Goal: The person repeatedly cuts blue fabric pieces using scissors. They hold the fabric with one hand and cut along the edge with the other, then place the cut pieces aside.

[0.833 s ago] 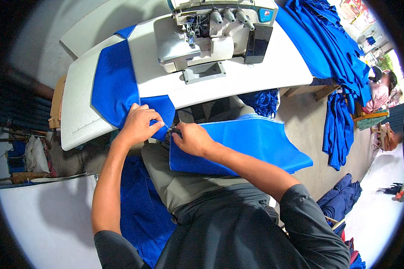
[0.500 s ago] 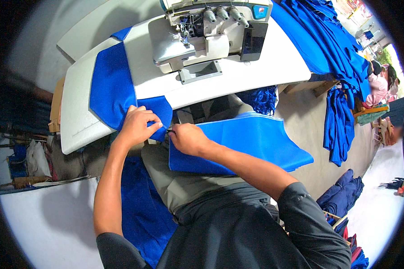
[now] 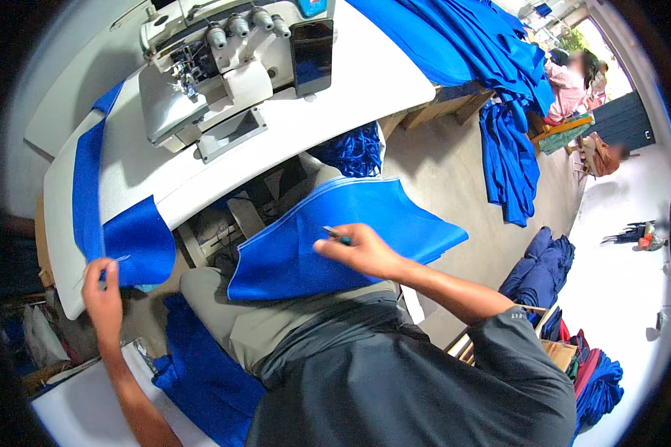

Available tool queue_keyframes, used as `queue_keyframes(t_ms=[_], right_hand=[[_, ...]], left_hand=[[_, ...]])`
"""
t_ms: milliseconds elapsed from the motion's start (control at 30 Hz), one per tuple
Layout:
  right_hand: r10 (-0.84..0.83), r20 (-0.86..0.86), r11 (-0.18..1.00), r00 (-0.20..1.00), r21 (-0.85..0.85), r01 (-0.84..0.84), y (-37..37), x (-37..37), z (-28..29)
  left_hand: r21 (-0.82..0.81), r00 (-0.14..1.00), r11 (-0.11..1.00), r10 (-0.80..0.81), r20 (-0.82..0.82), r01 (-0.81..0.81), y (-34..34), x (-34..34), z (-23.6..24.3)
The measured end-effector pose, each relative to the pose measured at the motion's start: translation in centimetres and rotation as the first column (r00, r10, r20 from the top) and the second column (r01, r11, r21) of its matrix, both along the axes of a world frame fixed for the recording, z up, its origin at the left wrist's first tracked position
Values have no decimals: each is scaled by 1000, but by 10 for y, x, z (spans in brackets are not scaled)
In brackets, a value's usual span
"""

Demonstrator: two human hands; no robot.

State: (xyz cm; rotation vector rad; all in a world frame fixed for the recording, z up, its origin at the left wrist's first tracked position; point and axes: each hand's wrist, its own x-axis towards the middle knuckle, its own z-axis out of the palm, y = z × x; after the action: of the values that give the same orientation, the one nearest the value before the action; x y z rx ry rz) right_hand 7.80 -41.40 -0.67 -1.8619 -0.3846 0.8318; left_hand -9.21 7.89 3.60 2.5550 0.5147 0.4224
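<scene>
My left hand is raised at the left corner of the white sewing table, thumb and finger pinched on a thin pale thread. Just behind it, a blue fabric piece hangs over the table edge, joined to a long blue strip lying on the tabletop. My right hand is closed around small thread snips, their metal tip pointing left. Beneath that hand, a folded stack of blue fabric lies across my lap.
An overlock sewing machine stands on the white table, a black phone against it. Blue cloth is heaped at the far right. Blue scraps fill a bag under the table. Other people sit at the far right.
My hands have parted: the left has gone left, away from the blue piece, and the right has moved back over the lap stack with the snips. The view has turned right.
</scene>
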Motion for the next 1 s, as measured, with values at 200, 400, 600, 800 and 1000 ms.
queue_keyframes(t_ms=[200,400,600,800,1000], right_hand=[[-102,38,972,994,215,92,0,10,69],[34,667,811,744,417,-410,38,20,140],[230,394,915,890,223,-336,16,-2,115],[117,483,907,868,305,-292,-45,-8,116],[461,490,677,739,343,-651,-105,4,180]], left_hand=[[336,979,941,-101,177,37,-69,-2,91],[230,624,700,-709,328,676,-194,78,132],[53,482,544,-781,397,838,-238,118,104],[-151,642,625,-750,156,766,-184,164,43],[-131,876,886,-461,-143,445,-38,127,-5]])
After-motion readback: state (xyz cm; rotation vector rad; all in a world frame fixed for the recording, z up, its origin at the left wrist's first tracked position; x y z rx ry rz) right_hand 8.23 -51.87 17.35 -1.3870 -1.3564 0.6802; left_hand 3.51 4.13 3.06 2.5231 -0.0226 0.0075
